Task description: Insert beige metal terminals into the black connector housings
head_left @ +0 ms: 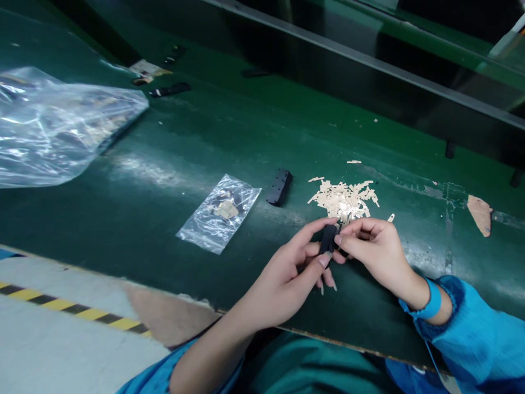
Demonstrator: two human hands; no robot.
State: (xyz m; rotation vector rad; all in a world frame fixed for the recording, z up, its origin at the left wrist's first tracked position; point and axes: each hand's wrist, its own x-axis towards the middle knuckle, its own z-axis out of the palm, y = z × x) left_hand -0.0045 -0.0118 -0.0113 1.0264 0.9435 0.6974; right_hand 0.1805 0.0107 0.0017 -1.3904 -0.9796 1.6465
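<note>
You have a small black part (328, 238) pinched between both hands, held just above the green belt (229, 137) near its front edge. Your left hand (287, 276) grips it from the left, thumb below and forefinger stretched over the top, the other fingers curled loosely underneath. Your right hand (375, 251) closes on its right side with thumb and fingertips pressed together against it; whether those fingertips also hold one of the tan slips, you cannot tell from here. A blue wrist strap (430, 303) circles your right wrist, and blue sleeves cover both forearms.

Just beyond your fingers, on the belt, lies a heap of small tan slips (344, 198), with a few strays scattered around it. To the left of the heap, close by but apart from it, a second black part (279, 186) lies flat on the belt. Further left sits a small clear bag (219, 213) with some pale and dark bits inside. Well away at the far left, a large clear plastic bag (57, 123) lies crumpled, its contents blurred. Behind it, near the back of the belt, a few more dark pieces (170, 89) and a scrap of paper rest. A tan patch (479, 214) marks the belt at the right.
</note>
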